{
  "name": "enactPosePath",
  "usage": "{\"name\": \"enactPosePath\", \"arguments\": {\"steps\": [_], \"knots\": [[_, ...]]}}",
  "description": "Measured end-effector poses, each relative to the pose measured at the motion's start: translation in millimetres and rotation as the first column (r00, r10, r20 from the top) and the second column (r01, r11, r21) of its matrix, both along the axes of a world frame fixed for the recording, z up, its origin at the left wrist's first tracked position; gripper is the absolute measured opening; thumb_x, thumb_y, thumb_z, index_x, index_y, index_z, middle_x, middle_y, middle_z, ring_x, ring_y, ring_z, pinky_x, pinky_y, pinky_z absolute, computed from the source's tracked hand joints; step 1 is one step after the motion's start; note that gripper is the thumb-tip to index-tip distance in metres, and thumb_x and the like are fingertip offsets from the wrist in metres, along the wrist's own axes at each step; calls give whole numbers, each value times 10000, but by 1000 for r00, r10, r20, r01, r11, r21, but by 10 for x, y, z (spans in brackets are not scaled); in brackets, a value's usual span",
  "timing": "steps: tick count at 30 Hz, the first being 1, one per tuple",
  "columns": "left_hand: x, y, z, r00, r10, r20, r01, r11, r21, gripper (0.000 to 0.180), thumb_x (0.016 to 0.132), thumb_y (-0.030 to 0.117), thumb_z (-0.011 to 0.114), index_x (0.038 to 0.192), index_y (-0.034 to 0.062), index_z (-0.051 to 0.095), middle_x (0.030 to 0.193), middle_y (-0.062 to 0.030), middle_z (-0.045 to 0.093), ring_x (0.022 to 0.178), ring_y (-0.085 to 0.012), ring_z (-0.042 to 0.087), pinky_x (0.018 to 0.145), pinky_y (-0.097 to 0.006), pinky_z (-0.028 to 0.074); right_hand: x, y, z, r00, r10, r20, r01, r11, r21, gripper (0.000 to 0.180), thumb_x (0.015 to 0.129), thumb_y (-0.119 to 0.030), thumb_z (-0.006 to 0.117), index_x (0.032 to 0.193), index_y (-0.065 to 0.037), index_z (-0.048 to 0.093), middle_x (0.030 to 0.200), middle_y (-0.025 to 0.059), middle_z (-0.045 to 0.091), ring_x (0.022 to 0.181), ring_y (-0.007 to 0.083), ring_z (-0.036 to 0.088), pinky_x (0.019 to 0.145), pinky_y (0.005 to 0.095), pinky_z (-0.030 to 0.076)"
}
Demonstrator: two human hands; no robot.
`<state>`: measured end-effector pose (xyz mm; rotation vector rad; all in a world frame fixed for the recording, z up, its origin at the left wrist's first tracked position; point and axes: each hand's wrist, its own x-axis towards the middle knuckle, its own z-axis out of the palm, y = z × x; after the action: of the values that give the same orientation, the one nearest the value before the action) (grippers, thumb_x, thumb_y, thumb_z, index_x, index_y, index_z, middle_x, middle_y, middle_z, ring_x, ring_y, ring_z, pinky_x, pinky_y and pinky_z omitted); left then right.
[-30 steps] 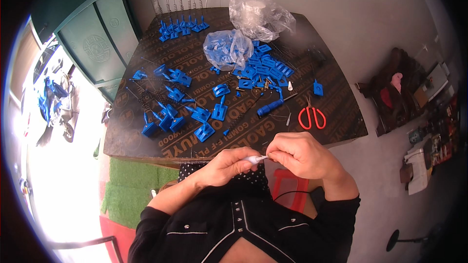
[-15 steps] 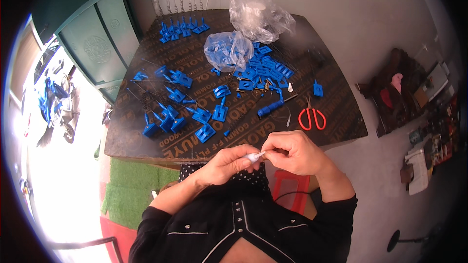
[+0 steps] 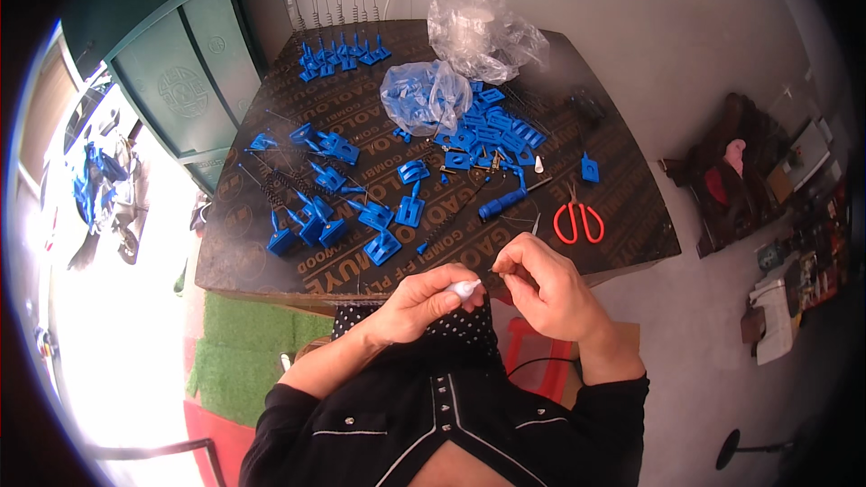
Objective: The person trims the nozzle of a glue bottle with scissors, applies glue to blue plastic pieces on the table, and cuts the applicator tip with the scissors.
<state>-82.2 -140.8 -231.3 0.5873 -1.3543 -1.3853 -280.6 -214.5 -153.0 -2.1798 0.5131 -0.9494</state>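
My left hand (image 3: 426, 300) is closed around a small white squeeze bottle (image 3: 465, 289), its narrow tip pointing up to the right, just past the table's front edge. My right hand (image 3: 544, 287) is beside it, thumb and forefinger pinched together, a short gap from the tip. Something tiny and dark may show at the fingertips, too small to name. Ahead of the right hand lie red-handled scissors (image 3: 578, 221), a blue-handled screwdriver (image 3: 502, 205) and a small white cone-shaped cap (image 3: 538, 164). A small blue cone (image 3: 422, 248) rests on the table in front of the left hand.
Blue bases with springs (image 3: 311, 221) lie at the table's left, and several more stand upright (image 3: 341, 56) at the back left. A heap of blue plastic parts (image 3: 487, 133) adjoins a filled clear bag (image 3: 426, 97). Another clear plastic bag (image 3: 483, 32) sits behind.
My right hand has drawn away from the bottle's tip, slightly right and toward the table. My left hand has stayed nearly in place with the bottle.
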Motion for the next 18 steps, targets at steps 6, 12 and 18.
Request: {"name": "enactPosePath", "arguments": {"steps": [6, 12, 18], "knots": [[-30, -2, -9, 996, 75, 38, -71, 992, -101, 279, 1000, 196, 506, 1178, -11, 558, 1064, -65, 572, 962, -139, 546, 861, -277, 442, 27, 139, 75, 997, 15, 70, -9, 997, -77, 203, 785, 98, 659, 967, 21, 612, 902, 108, 623, 679, 123, 576, 576, 236, 472], [-37, 20, 11, 989, 133, 69, -123, 984, -130, 246, 993, 146, 510, 1178, -11, 553, 1057, -72, 567, 981, -152, 549, 860, -275, 444, 70, 150, 30, 992, 35, 121, -24, 995, -94, 143, 791, 109, 648, 907, 29, 626, 862, 115, 637, 692, 153, 625, 577, 244, 479], [-36, 42, 22, 981, 172, 94, -157, 977, -146, 231, 983, 115, 525, 1180, -2, 553, 1047, -75, 569, 973, -158, 555, 852, -277, 448, 84, 150, 57, 994, 18, 106, -5, 992, -124, 111, 792, 97, 650, 875, 26, 629, 817, 108, 636, 663, 166, 619, 566, 262, 475]]}}
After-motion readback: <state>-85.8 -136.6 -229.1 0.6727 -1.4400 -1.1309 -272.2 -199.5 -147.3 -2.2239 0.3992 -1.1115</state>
